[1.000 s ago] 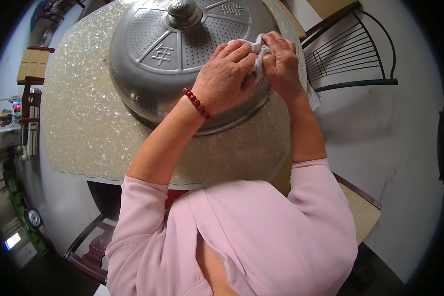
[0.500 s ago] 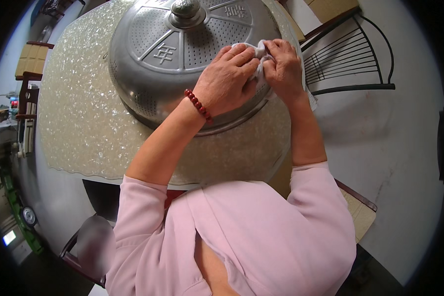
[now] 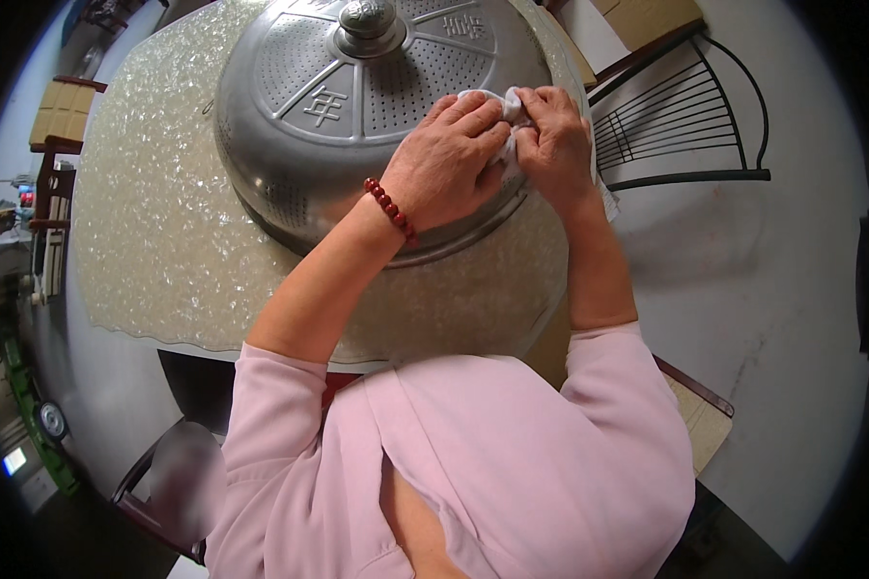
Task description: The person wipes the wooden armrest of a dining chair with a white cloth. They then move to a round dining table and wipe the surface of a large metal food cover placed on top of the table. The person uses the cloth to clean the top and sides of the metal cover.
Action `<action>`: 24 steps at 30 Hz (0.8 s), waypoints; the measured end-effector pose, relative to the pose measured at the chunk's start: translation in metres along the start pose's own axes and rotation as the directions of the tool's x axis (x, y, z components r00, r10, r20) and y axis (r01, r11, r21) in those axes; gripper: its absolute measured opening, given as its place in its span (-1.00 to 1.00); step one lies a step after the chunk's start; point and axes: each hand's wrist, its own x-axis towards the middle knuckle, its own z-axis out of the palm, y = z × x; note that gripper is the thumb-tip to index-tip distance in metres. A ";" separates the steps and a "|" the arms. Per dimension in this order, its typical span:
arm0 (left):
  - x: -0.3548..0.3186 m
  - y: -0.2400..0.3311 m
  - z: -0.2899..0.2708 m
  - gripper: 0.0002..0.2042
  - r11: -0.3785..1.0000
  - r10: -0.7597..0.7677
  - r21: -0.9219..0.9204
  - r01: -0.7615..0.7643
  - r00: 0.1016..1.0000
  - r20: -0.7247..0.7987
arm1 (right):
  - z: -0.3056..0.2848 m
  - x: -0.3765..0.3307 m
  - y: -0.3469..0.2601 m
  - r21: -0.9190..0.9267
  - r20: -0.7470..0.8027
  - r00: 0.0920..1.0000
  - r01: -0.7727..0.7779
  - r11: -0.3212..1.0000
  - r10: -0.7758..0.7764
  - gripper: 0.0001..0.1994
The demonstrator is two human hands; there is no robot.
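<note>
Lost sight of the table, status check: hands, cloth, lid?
Left hand and right hand both pressed on white cloth. Cloth on metal dome lid. Nothing in the way.

We saw a pale patterned tabletop (image 3: 154,241), a black wire chair (image 3: 681,125), and a white floor (image 3: 792,289).

Small lit screen (image 3: 14,461), pale bluish, far lower left by floor.

I see the domed metal cover (image 3: 357,125) on the round table (image 3: 154,241), both hands and cloth (image 3: 505,101) on its right side, chair (image 3: 681,125) right of table.
</note>
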 end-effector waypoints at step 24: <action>0.001 0.003 -0.002 -0.65 1.000 -0.005 -0.005 0.005 0.999 0.043 | 0.000 0.009 0.006 0.081 0.010 0.998 -0.057 0.995 0.056 -0.57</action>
